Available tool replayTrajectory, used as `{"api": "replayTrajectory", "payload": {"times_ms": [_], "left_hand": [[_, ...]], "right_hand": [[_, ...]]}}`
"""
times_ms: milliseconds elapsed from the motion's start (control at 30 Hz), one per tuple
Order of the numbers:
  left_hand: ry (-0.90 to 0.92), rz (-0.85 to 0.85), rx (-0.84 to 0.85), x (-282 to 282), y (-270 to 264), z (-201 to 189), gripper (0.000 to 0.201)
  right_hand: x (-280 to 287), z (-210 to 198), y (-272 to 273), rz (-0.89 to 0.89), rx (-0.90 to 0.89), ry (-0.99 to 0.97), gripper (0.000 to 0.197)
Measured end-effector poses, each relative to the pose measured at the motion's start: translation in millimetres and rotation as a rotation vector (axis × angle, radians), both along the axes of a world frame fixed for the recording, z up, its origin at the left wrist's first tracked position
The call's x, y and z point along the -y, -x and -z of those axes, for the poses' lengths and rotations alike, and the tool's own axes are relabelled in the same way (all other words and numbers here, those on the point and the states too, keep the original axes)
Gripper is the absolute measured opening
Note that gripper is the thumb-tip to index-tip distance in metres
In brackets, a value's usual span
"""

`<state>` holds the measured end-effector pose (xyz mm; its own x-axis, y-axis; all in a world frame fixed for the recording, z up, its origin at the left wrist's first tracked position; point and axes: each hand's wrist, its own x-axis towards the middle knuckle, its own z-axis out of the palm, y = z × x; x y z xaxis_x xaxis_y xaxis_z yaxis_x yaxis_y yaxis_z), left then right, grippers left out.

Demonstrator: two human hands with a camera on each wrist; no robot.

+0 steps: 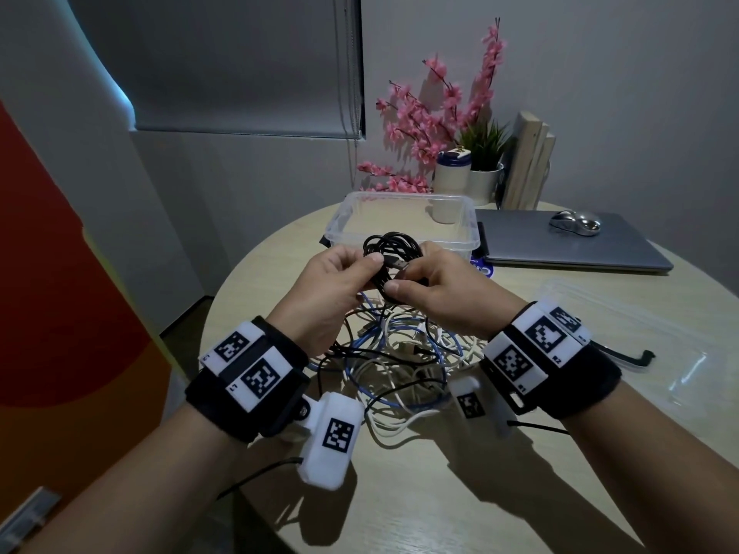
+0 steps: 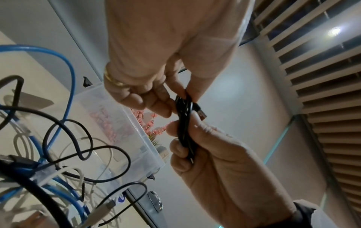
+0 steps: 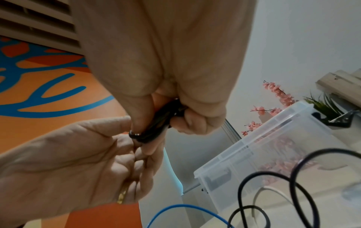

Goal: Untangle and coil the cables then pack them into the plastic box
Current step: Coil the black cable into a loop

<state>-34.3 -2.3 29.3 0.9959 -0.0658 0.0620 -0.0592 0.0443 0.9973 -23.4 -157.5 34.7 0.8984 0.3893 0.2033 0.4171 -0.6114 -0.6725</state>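
Black cable (image 1: pixel 390 249) coil pinched in both hands, plastic box (image 1: pixel 402 223) behind

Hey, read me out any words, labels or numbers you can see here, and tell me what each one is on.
"R1": white marker block on the right wristband.
"R2": the next block on that wristband.
"L1", as it seems; small and turned: marker block on the left wristband.
Blue sticker beside the laptop: white letters, mostly hidden, unreadable.
Bottle: cap label too small to read.
Square black-and-white codes: patterns, not text.
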Motion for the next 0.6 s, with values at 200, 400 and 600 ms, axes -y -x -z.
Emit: {"api": "replayTrajectory", "payload": {"times_ms": [200, 400, 600], "left_hand": [[0.309, 0.048, -0.053, 2, -3, -2, 0.008], [0.355, 0.045, -0.048, -1, -6, -5, 0.007], [0.264, -0.077, 0.001, -1, -11, -1, 0.021]], "right_hand": [[-5, -2, 4, -0.016, 0.043, -0.173, 0.030], [-11, 0, 6, 0.100, 0.039, -0.389, 0.014], [-15, -1, 1, 0.050, -0.062, -0.588, 0.036]]}}
